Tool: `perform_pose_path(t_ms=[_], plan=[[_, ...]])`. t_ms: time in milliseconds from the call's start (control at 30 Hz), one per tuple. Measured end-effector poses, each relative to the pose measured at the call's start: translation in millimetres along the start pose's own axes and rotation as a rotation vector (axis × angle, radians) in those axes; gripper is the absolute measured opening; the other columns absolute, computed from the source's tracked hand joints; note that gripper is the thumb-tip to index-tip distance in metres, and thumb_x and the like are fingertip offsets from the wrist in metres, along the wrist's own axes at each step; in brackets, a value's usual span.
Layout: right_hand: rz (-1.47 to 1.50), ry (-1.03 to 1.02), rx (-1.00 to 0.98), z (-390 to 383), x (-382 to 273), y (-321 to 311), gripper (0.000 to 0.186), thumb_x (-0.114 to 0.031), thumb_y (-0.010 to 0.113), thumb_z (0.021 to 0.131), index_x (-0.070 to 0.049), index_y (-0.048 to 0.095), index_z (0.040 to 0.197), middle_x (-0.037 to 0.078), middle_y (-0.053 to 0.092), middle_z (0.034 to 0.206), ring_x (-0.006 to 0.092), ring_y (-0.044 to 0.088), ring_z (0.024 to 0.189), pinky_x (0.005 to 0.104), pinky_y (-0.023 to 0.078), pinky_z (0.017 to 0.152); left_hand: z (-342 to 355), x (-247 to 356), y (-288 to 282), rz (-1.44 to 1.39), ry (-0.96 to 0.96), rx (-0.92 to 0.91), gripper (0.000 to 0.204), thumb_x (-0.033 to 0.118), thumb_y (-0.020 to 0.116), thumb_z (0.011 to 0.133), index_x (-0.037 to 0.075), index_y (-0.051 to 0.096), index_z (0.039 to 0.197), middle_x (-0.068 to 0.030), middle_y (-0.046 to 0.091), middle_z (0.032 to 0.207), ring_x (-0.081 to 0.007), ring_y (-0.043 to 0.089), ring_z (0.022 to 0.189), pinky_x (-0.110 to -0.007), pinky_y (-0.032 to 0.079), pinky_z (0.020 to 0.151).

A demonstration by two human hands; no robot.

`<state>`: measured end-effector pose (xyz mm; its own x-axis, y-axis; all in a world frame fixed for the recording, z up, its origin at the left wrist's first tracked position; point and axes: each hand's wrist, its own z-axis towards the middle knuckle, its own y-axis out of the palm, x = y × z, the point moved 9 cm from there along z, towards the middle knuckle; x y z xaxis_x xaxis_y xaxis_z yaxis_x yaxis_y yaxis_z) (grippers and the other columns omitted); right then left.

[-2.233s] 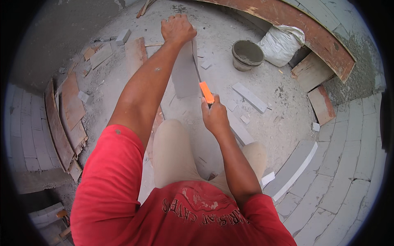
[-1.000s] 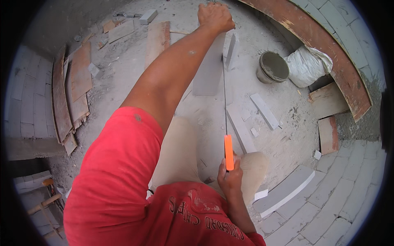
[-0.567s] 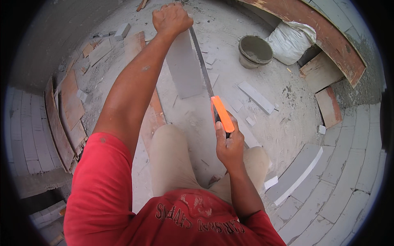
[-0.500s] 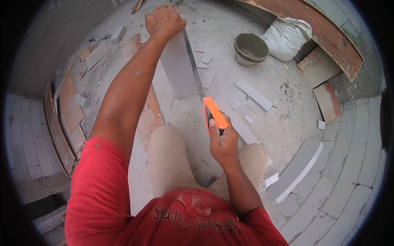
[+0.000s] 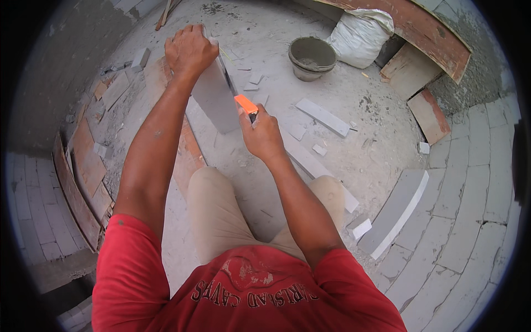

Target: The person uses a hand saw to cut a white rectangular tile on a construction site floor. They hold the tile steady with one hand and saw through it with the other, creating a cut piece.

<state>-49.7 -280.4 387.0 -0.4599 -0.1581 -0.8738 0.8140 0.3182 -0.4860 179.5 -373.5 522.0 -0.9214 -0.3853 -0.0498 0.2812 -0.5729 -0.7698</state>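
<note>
In the upper middle of the frame the left hand [image 5: 189, 51] is clenched over the top of a grey block [image 5: 214, 97] standing on edge on the floor [image 5: 354, 149]. The right hand [image 5: 263, 133] grips the orange handle of a saw [image 5: 245, 104], its blade set against the block's right edge near the top. How deep the cut runs cannot be told; the block looks whole, so most of the sawing seems left. Cut grey strips [image 5: 322, 117] and chips lie to the right, a bucket [image 5: 311, 57] and white sack [image 5: 359, 36] at upper right, reddish tiles [image 5: 88, 160] at left. Nothing blocks the saw; the person's knees sit just below.
</note>
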Motion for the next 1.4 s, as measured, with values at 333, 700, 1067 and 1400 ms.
perform_pose_path(t_ms=[333, 700, 1067, 1400], plan=[[-0.041, -0.02, -0.074, -65.5, 3.1, -3.3, 0.033, -0.025, 0.061, 0.106, 0.003, 0.057, 0.124, 0.024, 0.072, 0.081, 0.0462, 0.073, 0.077, 0.0491, 0.057, 0.07, 8.6, -25.8, 10.9, -0.017, -0.039, -0.109, 0.048, 0.034, 0.065, 0.087, 0.013, 0.074, 0.129, -0.0076, 0.075, 0.127, -0.0265, 0.069, 0.12, -0.047, 0.05, 0.1], [-0.099, -0.241, 0.009, -178.5, 17.3, -32.6, 0.024, -0.009, 0.061, 0.103, 0.002, 0.057, 0.124, 0.025, 0.072, 0.088, 0.0404, 0.074, 0.077, 0.0445, 0.056, 0.069, 33.3, -51.4, 31.9, -0.066, -0.074, -0.136, 0.04, 0.028, 0.064, 0.082, 0.01, 0.078, 0.116, -0.0081, 0.077, 0.118, -0.027, 0.071, 0.115, -0.048, 0.051, 0.094], [-0.073, -0.081, -0.033, -107.0, 19.4, 19.0, 0.028, -0.012, 0.059, 0.105, 0.001, 0.054, 0.129, 0.027, 0.072, 0.094, 0.0471, 0.073, 0.083, 0.0484, 0.057, 0.073, 33.2, -50.8, 34.3, -0.131, -0.085, -0.119, 0.038, 0.025, 0.064, 0.081, 0.01, 0.078, 0.113, -0.0086, 0.077, 0.115, -0.027, 0.07, 0.116, -0.05, 0.05, 0.095], [-0.275, 0.001, -0.066, 1.6, -24.9, 48.5, 0.04, -0.027, 0.062, 0.107, 0.005, 0.054, 0.128, 0.025, 0.073, 0.088, 0.0467, 0.073, 0.084, 0.0509, 0.056, 0.07, 18.6, -33.3, 22.9, -0.088, -0.048, -0.136, 0.036, 0.024, 0.065, 0.08, 0.011, 0.077, 0.111, -0.0092, 0.076, 0.115, -0.0263, 0.07, 0.113, -0.05, 0.048, 0.093]])
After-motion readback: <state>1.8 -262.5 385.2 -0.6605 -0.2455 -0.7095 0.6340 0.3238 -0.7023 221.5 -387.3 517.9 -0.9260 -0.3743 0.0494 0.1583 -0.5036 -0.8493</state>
